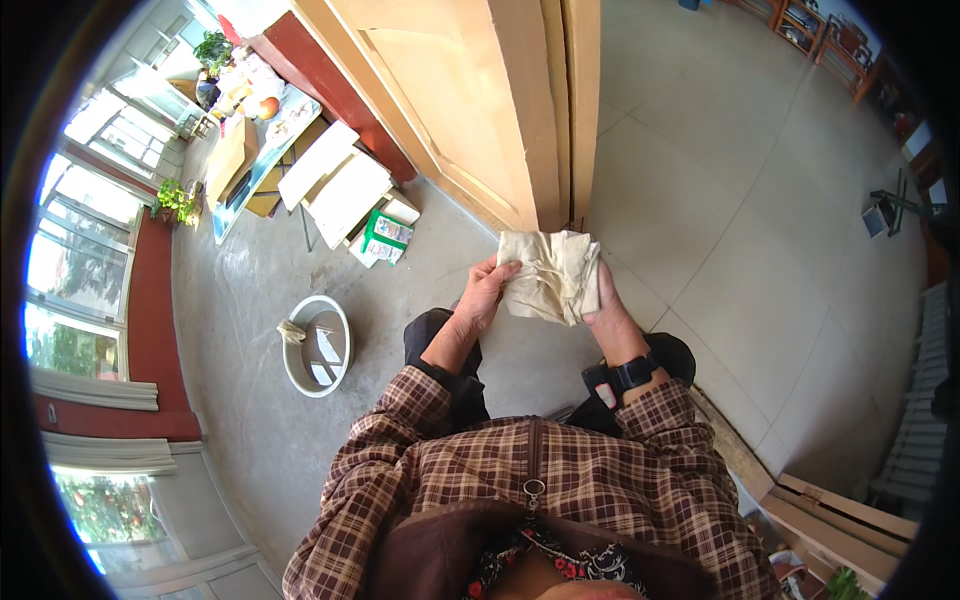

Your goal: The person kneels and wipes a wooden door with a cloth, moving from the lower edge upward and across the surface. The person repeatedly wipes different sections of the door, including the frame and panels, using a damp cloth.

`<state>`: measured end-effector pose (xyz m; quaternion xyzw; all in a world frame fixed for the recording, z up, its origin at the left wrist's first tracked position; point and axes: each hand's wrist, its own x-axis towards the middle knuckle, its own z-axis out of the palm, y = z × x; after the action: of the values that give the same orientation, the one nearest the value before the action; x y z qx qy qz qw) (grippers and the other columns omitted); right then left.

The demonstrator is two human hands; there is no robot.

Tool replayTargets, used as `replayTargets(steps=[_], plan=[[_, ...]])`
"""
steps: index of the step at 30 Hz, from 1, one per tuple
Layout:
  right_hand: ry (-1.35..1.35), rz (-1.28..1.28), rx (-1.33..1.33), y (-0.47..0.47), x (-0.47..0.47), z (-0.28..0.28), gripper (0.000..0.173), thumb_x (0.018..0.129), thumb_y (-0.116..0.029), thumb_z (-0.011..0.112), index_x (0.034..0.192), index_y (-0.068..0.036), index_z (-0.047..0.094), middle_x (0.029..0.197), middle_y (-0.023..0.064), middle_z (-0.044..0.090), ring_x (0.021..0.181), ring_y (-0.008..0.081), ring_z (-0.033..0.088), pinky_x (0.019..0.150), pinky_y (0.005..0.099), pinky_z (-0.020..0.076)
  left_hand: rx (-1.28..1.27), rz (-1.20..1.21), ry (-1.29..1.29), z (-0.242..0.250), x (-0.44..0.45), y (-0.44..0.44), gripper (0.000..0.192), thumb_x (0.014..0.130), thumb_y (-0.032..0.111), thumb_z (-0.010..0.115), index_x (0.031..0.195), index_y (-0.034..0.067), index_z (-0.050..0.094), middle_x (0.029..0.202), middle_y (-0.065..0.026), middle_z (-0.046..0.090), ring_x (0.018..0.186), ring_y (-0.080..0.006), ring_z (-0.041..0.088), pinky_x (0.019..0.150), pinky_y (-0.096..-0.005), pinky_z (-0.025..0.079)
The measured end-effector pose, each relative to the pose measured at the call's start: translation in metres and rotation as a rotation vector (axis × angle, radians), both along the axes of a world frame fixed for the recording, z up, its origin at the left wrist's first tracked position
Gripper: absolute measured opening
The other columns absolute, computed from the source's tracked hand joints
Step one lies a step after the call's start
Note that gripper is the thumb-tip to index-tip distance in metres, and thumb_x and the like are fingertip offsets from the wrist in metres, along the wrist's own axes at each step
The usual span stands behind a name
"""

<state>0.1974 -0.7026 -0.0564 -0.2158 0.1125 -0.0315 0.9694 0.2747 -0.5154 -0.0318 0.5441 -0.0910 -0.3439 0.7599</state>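
Between my two hands is a cream cloth [551, 276], folded into a rough, wrinkled square. My left hand [484, 289] grips its left edge, the thumb lying on top. On the opposite side my right hand [609, 296] holds the cloth's right edge, its fingers partly hidden beneath. Just beyond the cloth stands the edge of a tan wooden door [517, 112]. To the left on the floor, a round metal basin [291, 367] contains murky water, and a second crumpled cloth [291, 331] hangs over its rim.
A table [281, 150] loaded with items, white boards [349, 199] and a green-and-white packet [387, 237] are at the upper left. The door frame [825, 525] continues at the lower right. Beyond the doorway lies a tiled floor [720, 187], with a small folding stool [885, 210] on it.
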Motion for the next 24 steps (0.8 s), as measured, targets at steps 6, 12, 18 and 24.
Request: replayTargets(steps=[6, 12, 18, 24], plan=[[0.131, 0.016, -0.187, -0.014, -0.013, 0.029, 0.054, 0.097, -0.048, 0.058, 0.124, -0.002, 0.060, 0.117, 0.0077, 0.067, 0.107, 0.0203, 0.063, 0.097, 0.0361, 0.0478, -0.145, -0.007, 0.041, -0.012, 0.007, 0.005, 0.030, 0.089, 0.001, 0.059, 0.117, 0.005, 0.068, 0.109, -0.0021, 0.071, 0.098, -0.0138, 0.066, 0.092, -0.0311, 0.051], [0.129, -0.186, -0.688, -0.011, -0.010, 0.024, 0.021, 0.093, -0.015, 0.069, 0.109, -0.001, 0.067, 0.101, 0.0000, 0.068, 0.092, 0.0069, 0.061, 0.085, 0.0239, 0.0479, -0.145, 0.010, 0.042, -0.006, 0.009, 0.013, 0.030, 0.089, -0.001, 0.058, 0.117, 0.003, 0.068, 0.108, -0.0024, 0.071, 0.100, -0.0143, 0.065, 0.094, -0.0312, 0.050], [0.107, -0.116, -0.429, -0.009, -0.011, 0.037, 0.024, 0.099, -0.018, 0.062, 0.117, -0.003, 0.065, 0.110, -0.0001, 0.067, 0.102, 0.0090, 0.059, 0.094, 0.0259, 0.0457, -0.182, 0.077, 0.049, -0.009, 0.011, 0.020, 0.029, 0.088, 0.001, 0.060, 0.116, 0.002, 0.069, 0.108, -0.0045, 0.072, 0.098, -0.0155, 0.067, 0.091, -0.0318, 0.052], [0.088, -0.018, -0.459, -0.009, -0.015, 0.049, 0.025, 0.099, -0.021, 0.062, 0.118, -0.003, 0.063, 0.111, -0.0019, 0.065, 0.103, 0.0080, 0.058, 0.095, 0.0260, 0.0445, -0.206, 0.069, 0.146, -0.015, 0.015, 0.026, 0.031, 0.093, 0.013, 0.065, 0.122, 0.001, 0.064, 0.112, -0.0088, 0.071, 0.102, -0.0206, 0.068, 0.092, -0.0366, 0.054]])
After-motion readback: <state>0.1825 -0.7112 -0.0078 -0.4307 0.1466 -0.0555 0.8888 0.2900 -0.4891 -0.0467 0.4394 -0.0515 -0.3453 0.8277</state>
